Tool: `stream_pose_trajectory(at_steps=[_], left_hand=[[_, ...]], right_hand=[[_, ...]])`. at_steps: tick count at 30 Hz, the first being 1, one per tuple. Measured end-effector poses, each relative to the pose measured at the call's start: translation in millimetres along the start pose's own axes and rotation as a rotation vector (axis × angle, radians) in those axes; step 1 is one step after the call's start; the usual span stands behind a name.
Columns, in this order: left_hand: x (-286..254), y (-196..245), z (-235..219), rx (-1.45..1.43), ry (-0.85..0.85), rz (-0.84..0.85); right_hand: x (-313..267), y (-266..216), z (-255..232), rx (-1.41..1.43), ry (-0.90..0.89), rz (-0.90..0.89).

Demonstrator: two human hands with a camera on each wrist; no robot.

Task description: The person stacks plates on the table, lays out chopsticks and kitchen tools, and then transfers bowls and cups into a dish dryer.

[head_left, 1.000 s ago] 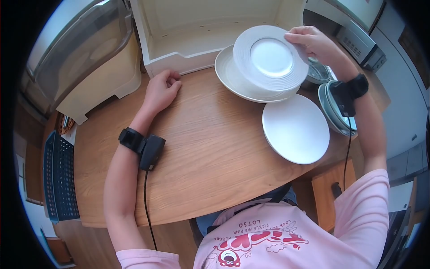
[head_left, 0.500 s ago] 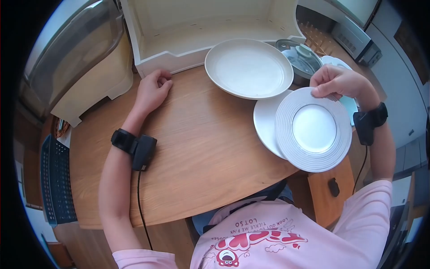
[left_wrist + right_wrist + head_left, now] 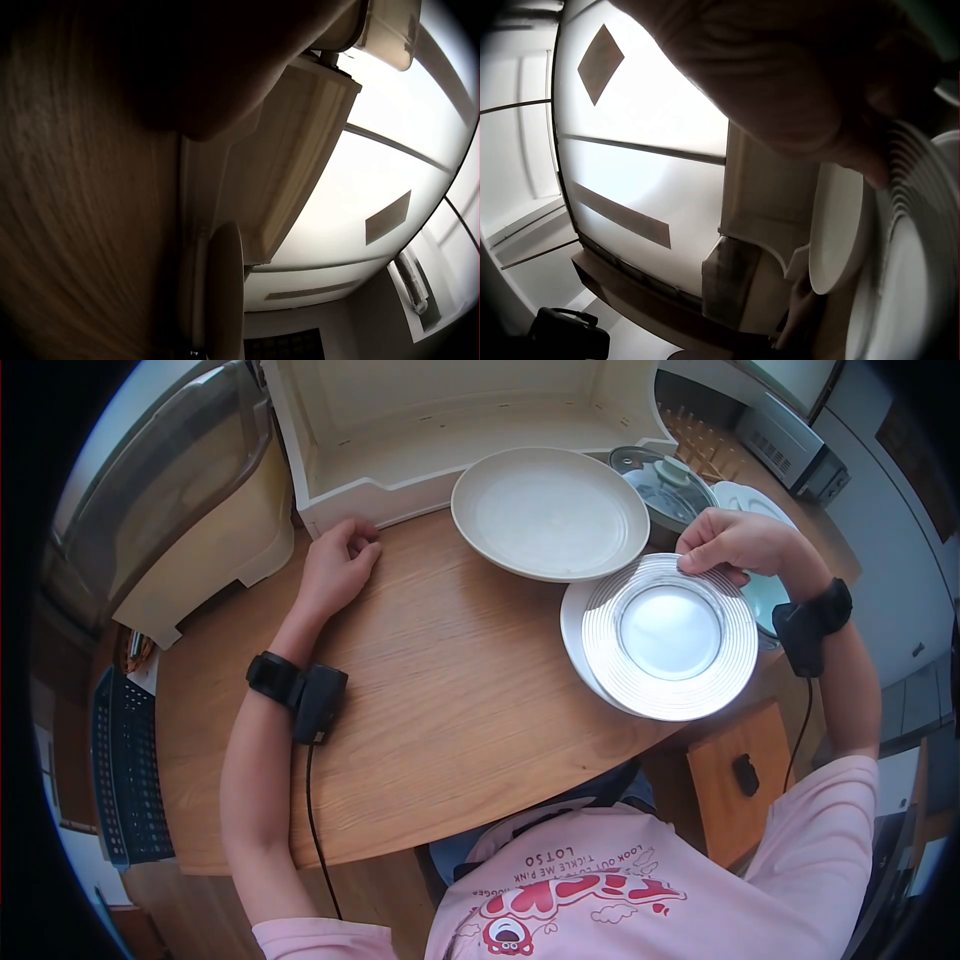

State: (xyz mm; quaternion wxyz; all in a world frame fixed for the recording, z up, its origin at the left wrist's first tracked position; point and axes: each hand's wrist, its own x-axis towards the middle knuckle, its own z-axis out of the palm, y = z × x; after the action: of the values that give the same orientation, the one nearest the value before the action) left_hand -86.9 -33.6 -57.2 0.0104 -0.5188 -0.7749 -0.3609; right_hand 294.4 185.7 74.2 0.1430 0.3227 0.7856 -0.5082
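My right hand [image 3: 745, 547] pinches the upper rim of a white plate with a ribbed border [image 3: 670, 632], thumb on top. The ribbed plate overlaps a plain white plate [image 3: 574, 628], whose left edge shows beneath it. Just behind is a large cream dish [image 3: 550, 512] near the cabinet front. In the right wrist view the ribbed plate [image 3: 907, 281] is seen edge-on below the fingers, with the cream dish [image 3: 836, 232] beyond. My left hand [image 3: 341, 567] rests on the wooden table [image 3: 430, 690], fingers loosely curled and holding nothing, beside the cabinet's lower front edge.
A cream open-fronted cabinet [image 3: 460, 435] stands along the back. To the right are a glass-lidded pot [image 3: 665, 485], pale green dishes [image 3: 765, 598] and a pegged wooden rack [image 3: 705, 445]. A dark perforated basket [image 3: 125, 770] hangs past the left edge.
My right hand has carried the ribbed plate from over the cream dish toward the front right, then slightly back left over the plain white plate. The left hand stays at the cabinet front.
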Motion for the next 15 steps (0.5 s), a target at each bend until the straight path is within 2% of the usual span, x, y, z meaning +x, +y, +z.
stream_pose_trajectory(at_steps=[15], left_hand=[[-1.5, 0.8, -0.1, -0.011, -0.016, 0.008]], right_hand=[[4.2, -16.5, 12.4, -0.319, 0.065, 0.124]])
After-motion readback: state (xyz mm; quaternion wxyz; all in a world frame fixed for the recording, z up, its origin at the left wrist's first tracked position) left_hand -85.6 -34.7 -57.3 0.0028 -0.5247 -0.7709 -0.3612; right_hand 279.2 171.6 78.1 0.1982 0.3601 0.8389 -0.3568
